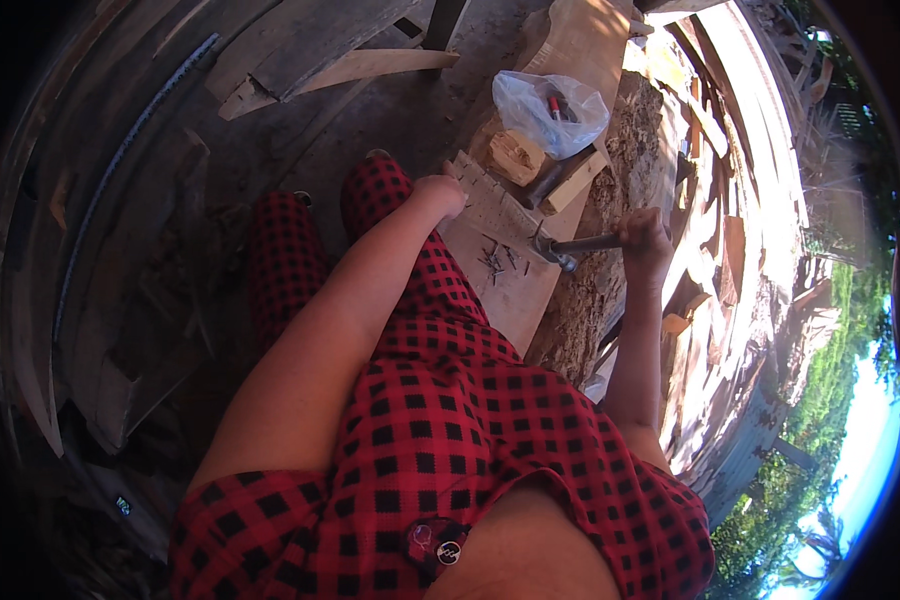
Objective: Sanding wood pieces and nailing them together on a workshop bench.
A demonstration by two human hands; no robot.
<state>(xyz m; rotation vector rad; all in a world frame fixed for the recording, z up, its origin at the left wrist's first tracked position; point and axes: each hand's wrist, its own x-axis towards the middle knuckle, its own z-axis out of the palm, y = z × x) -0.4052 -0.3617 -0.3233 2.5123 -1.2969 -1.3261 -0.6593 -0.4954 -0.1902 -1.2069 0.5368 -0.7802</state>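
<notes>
My right hand (646, 240) is wrapped round the handle of a claw hammer (592, 243). The hammer's metal head is at the right end of a light wooden piece (495, 205), its claw close to that edge. Along the piece's far edge runs a row of small upright marks or nails, too fine to make out. My left hand (442, 195) is closed at the left end of this piece, its fingertips partly hidden. Just nearer to me, several loose nails (494, 262) lie scattered on a pale plank (515, 305).
Beyond the wooden piece sit a wood block (515, 157), another block (574, 183) and a clear plastic bag (552, 112) with something red inside. A rough log (595, 300) runs along the plank's right side. Scrap boards (735, 250) pile up at right; more planks (310, 60) lean at upper left.
</notes>
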